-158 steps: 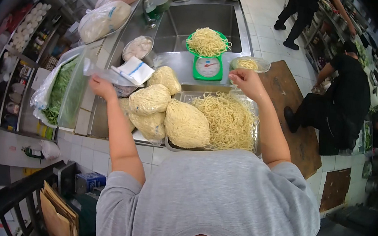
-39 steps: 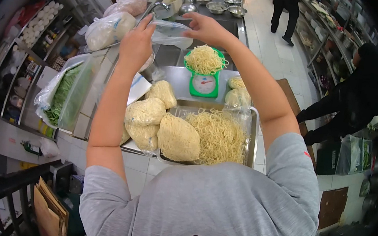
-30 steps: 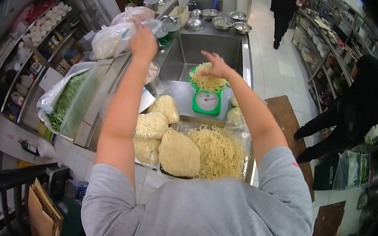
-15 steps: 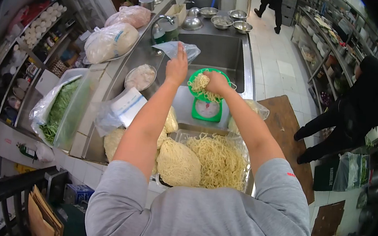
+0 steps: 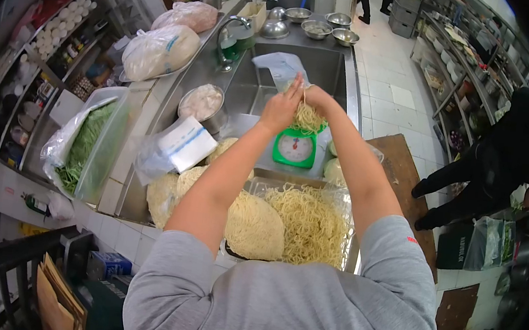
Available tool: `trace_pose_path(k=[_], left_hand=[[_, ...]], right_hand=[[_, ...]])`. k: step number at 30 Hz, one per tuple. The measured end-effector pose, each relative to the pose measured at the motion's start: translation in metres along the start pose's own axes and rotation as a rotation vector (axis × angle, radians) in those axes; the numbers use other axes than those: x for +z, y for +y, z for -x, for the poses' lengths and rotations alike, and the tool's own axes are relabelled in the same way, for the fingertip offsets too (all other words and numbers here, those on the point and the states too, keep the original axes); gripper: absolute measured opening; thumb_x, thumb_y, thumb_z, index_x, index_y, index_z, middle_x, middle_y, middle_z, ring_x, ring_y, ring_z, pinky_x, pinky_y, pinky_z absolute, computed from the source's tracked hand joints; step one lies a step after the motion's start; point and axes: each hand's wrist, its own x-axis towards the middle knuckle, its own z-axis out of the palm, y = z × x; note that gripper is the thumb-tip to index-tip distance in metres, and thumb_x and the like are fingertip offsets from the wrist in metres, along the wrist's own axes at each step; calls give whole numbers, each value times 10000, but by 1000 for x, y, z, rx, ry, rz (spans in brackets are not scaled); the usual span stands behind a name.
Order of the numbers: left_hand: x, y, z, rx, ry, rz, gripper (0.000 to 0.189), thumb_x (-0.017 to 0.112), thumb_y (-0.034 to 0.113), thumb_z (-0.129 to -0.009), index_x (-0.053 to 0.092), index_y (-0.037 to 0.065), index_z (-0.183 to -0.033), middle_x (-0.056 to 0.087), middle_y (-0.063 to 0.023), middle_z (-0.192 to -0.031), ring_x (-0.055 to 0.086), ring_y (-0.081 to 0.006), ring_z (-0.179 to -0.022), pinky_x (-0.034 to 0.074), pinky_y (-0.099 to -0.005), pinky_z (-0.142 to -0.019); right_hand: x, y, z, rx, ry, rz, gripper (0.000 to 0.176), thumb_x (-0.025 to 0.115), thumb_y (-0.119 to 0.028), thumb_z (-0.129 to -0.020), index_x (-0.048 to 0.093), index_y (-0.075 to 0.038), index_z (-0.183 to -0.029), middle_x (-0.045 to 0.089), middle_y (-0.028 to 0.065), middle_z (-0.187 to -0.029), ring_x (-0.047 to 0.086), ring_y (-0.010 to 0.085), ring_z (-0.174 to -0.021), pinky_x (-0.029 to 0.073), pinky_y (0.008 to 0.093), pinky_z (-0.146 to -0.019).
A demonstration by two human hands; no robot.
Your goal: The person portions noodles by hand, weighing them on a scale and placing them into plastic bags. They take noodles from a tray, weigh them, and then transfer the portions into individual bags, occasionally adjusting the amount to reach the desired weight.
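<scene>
My left hand [image 5: 281,107] holds up a clear plastic bag [image 5: 281,67] over the sink. My right hand [image 5: 318,98] grips a bundle of yellow noodles [image 5: 309,116] right beside the bag's mouth, just above the green kitchen scale [image 5: 294,149]. Below my arms, a metal tray [image 5: 348,232] holds a loose heap of noodles [image 5: 308,221]. Bagged noodle portions [image 5: 253,225] lie to its left.
A steel sink [image 5: 326,68] with a tap [image 5: 225,35] lies behind the scale. A stack of plastic bags [image 5: 182,147], a bowl [image 5: 201,102], a bin of greens [image 5: 86,140] and big filled bags [image 5: 154,50] are at left. A person in black [image 5: 497,157] crouches at right.
My right hand has lifted the noodles off the scale's pan and brought them up to the bag. My left hand has moved right with the bag, closer to the right hand.
</scene>
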Motion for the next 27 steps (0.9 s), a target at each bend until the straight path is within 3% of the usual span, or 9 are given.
trace_pose_path(k=[2, 6, 9, 17, 18, 20, 23, 26, 27], left_hand=[[1, 0, 1, -55, 19, 25, 687, 527, 25, -717, 328, 31, -1374, 231, -107, -1483, 620, -331, -692, 515, -401, -619], [-7, 11, -3, -192, 11, 110, 694, 581, 131, -742, 316, 36, -1376, 244, -120, -1475, 630, -359, -772, 517, -412, -634], [-10, 24, -11, -297, 72, 237, 721, 619, 220, -741, 319, 40, -1371, 260, -136, -1465, 620, -373, -857, 513, -433, -677], [-9, -15, -26, -593, 25, 402, 633, 589, 227, -773, 371, 24, -1331, 351, -189, -1404, 502, -381, -1113, 436, -438, -891], [-36, -15, -38, -593, -57, 482, 621, 584, 219, -773, 380, 19, -1325, 369, -189, -1394, 485, -371, -1143, 424, -425, -920], [-53, -24, -50, -508, -67, 554, 587, 575, 182, -764, 421, -1, -1299, 444, -191, -1341, 452, -332, -1210, 387, -382, -986], [-43, -33, -52, -128, 269, 301, 600, 594, 138, -713, 451, -11, -1277, 611, -175, -1109, 556, -366, -1052, 440, -431, -842], [-49, -48, -51, -251, 326, 130, 621, 564, 57, -690, 445, -15, -1295, 638, -157, -1032, 633, -293, -848, 475, -400, -706], [-56, -52, -49, -367, 226, 253, 616, 557, 43, -692, 448, -16, -1295, 637, -154, -991, 621, -255, -780, 474, -375, -661]], right_hand=[[-8, 3, -13, 234, -195, -610, 168, 621, -148, -762, 609, 4, -833, 656, 146, -788, 653, 251, -646, 561, 375, -617], [-25, 14, -14, 67, -305, -1175, 133, 542, -48, -755, 588, 45, -839, 639, 135, -761, 651, 265, -674, 569, 385, -665], [1, -1, 8, -223, -160, -1227, 124, 532, -35, -754, 581, 36, -843, 636, 131, -784, 648, 257, -711, 565, 378, -681], [2, -37, -10, 86, -232, -544, 257, 554, -105, -867, 570, 12, -1095, 642, 102, -926, 646, 206, -829, 548, 331, -744], [8, -49, 4, -93, -234, -433, 265, 576, -100, -836, 591, 10, -1077, 649, 112, -910, 645, 201, -797, 540, 332, -706], [19, -72, 14, -82, -32, -7, 306, 588, -90, -805, 596, -8, -1099, 653, 120, -924, 641, 196, -792, 527, 338, -686], [20, -74, -11, -169, 65, 562, 377, 612, -77, -730, 628, -44, -1106, 666, 133, -913, 631, 188, -772, 503, 354, -668], [23, -94, -10, -305, 44, 981, 415, 632, -83, -693, 650, -66, -1107, 671, 132, -881, 618, 182, -745, 498, 350, -675], [19, -96, -2, -326, 73, 671, 445, 638, -86, -682, 642, -55, -1126, 662, 120, -850, 602, 175, -715, 493, 319, -656]])
